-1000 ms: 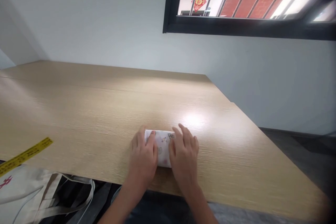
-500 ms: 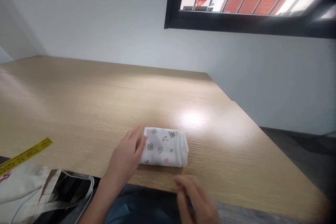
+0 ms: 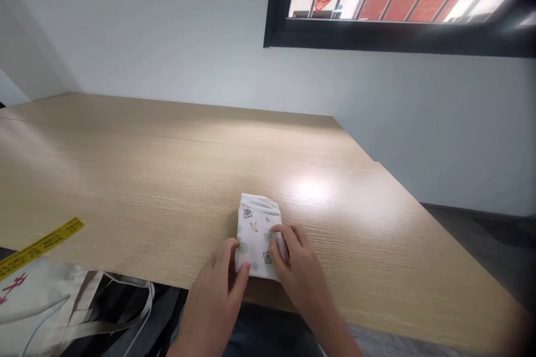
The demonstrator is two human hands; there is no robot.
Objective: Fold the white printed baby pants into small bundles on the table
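A small folded white cloth (image 3: 256, 230) with little printed animals lies near the front edge of the wooden table (image 3: 146, 178), its long side pointing away from me. My left hand (image 3: 218, 290) holds its near left corner, thumb pressed on top. My right hand (image 3: 298, 269) has its fingers curled over the cloth's near right edge. Both hands meet at the near end of the cloth; the far end lies free on the table.
A yellow measuring tape (image 3: 39, 246) lies at the table's front left edge. Below it hangs a pale canvas bag (image 3: 37, 307) with straps. A white wall and a dark-framed window (image 3: 377, 39) stand behind; dark floor (image 3: 481, 234) lies to the right.
The cloth has turned from lying crosswise to pointing away from me. My right hand, off the table half a second ago, is back on the cloth; my left hand shifted to its near corner.
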